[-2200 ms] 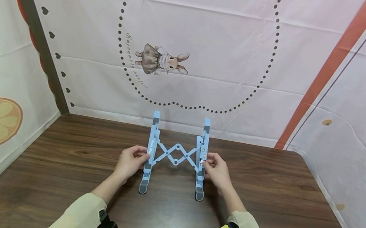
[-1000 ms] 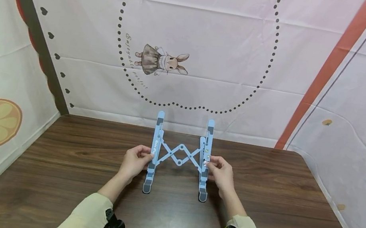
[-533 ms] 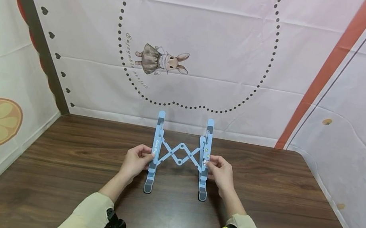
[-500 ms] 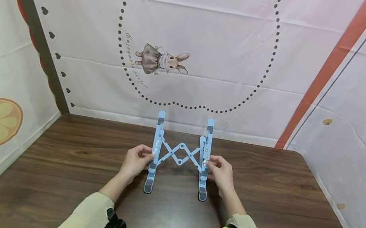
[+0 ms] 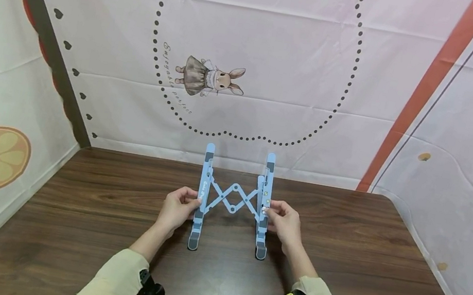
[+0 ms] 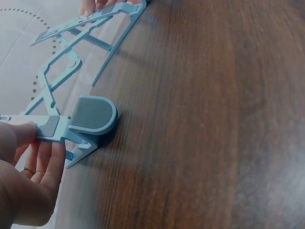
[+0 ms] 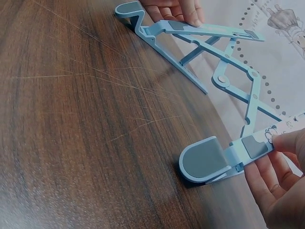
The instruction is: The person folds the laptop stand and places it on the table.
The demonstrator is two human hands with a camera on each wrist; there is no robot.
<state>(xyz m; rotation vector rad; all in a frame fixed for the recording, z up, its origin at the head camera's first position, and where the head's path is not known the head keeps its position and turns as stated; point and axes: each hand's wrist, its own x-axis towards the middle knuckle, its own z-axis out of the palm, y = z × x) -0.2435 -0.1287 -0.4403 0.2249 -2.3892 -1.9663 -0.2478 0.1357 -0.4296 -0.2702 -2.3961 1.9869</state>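
A light-blue folding laptop stand (image 5: 236, 189) with grey pads stands unfolded on the wooden table, its crossed links spread between two side rails. My left hand (image 5: 176, 208) pinches the left rail, thumb on top and fingers beneath, as the left wrist view of the stand (image 6: 50, 126) shows. On the other side my right hand (image 5: 286, 225) pinches the right rail in the same way. In the right wrist view, the thumb of the right hand (image 7: 281, 183) lies beside a small printed drawing on the stand (image 7: 205, 160). Both front hooks rest at the table.
The dark wooden table (image 5: 341, 248) reaches back to a white printed cloth (image 5: 277, 71) hanging behind the stand. More cloth hangs at the left and right sides. A black wrist camera (image 5: 151, 290) is strapped to each sleeve.
Since the oldest frame the stand's left rail has shifted right with my left hand, and the right rail slightly right. Lately the two rails have drawn a little closer together. Both grips stay the same.
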